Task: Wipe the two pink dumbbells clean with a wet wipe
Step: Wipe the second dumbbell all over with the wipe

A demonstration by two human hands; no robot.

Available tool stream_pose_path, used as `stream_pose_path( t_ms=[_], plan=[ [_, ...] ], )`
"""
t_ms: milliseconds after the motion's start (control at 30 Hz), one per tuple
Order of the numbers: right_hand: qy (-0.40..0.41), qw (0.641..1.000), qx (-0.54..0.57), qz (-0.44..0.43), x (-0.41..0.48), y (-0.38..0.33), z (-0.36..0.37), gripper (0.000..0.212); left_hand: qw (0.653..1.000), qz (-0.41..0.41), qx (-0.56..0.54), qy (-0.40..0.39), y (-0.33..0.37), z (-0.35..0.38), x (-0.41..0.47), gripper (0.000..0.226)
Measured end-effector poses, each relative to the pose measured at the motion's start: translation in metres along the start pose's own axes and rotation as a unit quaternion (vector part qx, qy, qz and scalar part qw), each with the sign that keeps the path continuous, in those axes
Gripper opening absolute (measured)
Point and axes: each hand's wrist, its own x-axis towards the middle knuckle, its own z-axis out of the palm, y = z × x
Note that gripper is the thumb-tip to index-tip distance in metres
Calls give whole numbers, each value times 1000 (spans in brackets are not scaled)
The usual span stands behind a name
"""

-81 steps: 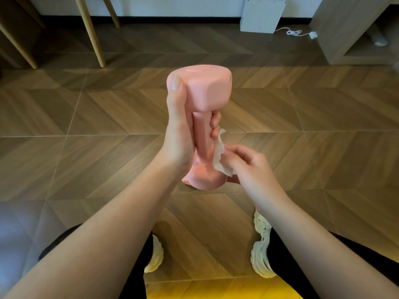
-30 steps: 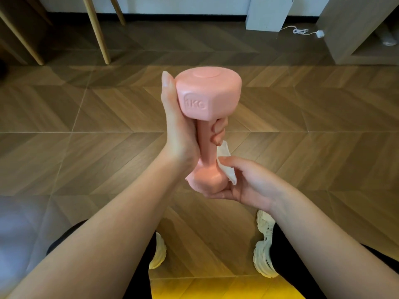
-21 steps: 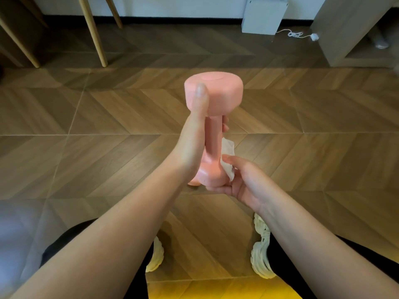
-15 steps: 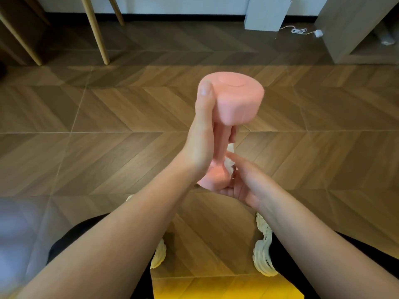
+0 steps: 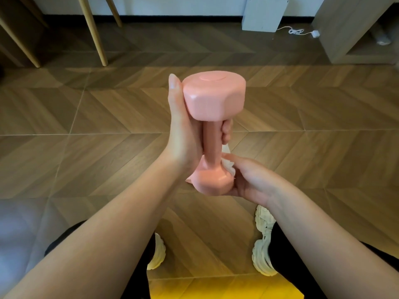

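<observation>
At the centre of the frame, above the wooden floor, the left hand grips one pink dumbbell upright by its handle. The right hand cups the lower head, pinching a white wet wipe against it. Wiping of this one seems under way; no second dumbbell shows.

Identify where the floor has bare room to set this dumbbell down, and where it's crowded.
Free: the wood floor between the dumbbell and the white box, and leftward up to the wooden legs. Crowded: around the shoes, and by the cable and cabinet.
</observation>
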Motion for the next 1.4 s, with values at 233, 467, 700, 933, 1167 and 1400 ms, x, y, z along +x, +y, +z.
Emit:
stream_pose_path(
  t_ms=[233, 467, 700, 933, 1167, 1400],
  plan=[
    [36, 997, 60, 20, 2, 11, 4, 31, 986, 22, 164, 27, -13, -1, 3, 99],
    [37, 999, -14, 27, 2, 8, 9, 30, 998, 53, 6, -44, -6, 6, 3, 90],
    [8, 993, -104, 49, -1, 7, 4, 31, 990, 0, -24, -140, -6, -10, 3, 93],
    [-39, 986, -146, 68, -6, -2, -9, 37, 979, -25, -45, -196, -7, -9, 4, 94],
    [-53, 986, -134, 82, -2, 7, -3, 28, 962, -67, -44, -263, -10, -7, 1, 95],
    [-127, 987, -57, 82, -6, 7, -13, 29, 956, -89, -82, -269, 0, -16, 3, 98]
  ],
)
